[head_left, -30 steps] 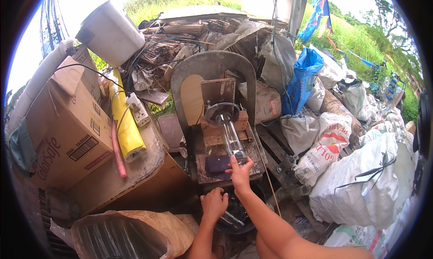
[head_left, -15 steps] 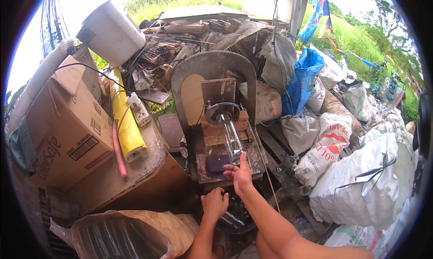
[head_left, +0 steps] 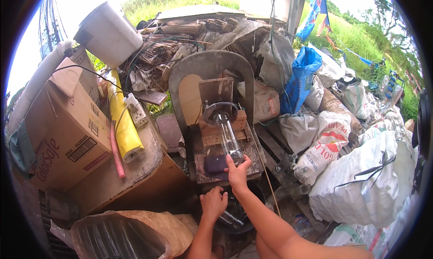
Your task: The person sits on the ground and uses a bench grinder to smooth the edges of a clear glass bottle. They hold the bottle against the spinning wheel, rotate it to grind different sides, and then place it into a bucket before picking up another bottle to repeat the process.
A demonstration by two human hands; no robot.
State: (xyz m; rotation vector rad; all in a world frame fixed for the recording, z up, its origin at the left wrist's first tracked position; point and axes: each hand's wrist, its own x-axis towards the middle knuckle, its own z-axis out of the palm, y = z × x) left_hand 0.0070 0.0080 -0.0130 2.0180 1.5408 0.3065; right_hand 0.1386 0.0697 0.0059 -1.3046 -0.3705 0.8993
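Head view: gripping the near end of a clear glass tube in the right hand, with thumb and fingers closed on the glass. Held at a slant above a stained flat board, with the far end at a dark round ring by a wooden block. Directly behind the ring: an upright brown panel, framed by the grey back of a chair.

Placing the left hand lower and nearer, with knuckles up and bent fingers, at a black basin; impossible to tell from this angle whether gripping anything. On the board, just left of the tube's near end: a dark purple cloth. Running past the board on the right: a thin stick.

To the left, on a worn wooden table: a cardboard box, a pinkish-red tube, a yellow roll and a white power strip. Beyond them, a tilted white bucket; closer in, a crumpled brown sack with an open mouth. Heaped to the right: an upright blue bag and bulging white sacks, with green grass behind.
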